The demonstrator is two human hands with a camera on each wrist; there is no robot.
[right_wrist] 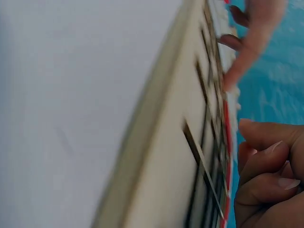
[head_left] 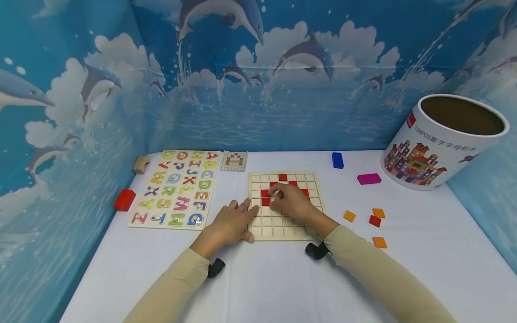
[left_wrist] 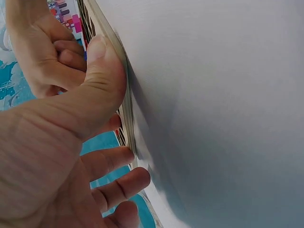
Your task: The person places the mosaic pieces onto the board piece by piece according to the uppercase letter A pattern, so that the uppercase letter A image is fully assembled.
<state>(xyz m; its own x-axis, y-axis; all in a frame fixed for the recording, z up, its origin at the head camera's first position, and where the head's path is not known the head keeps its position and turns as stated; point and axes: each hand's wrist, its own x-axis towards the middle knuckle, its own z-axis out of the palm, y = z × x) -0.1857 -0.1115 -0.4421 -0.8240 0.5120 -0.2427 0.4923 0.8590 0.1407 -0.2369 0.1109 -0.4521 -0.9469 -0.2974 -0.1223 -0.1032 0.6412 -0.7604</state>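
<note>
A wooden grid board (head_left: 278,231) lies on the table with red square tiles (head_left: 265,201) set in its upper cells. My left hand (head_left: 232,223) rests at its lower left corner, index finger reaching onto the grid. In the left wrist view, the left thumb (left_wrist: 102,71) presses along the board's edge while the other fingers are spread. Over the middle of the grid is my right hand (head_left: 291,202), its fingers bent and the thumb near the index finger. Whether a tile sits between those fingertips cannot be told. In the right wrist view the curled fingers (right_wrist: 266,166) hover beside the board.
Right of the board lie orange tiles (head_left: 349,216) and a loose red tile (head_left: 374,220). Farther back are a blue block (head_left: 337,160), a magenta block (head_left: 369,179) and a large tub (head_left: 428,152). An alphabet board (head_left: 173,190), patterned card (head_left: 242,167), red block (head_left: 124,200) and wooden block (head_left: 141,165) stand left.
</note>
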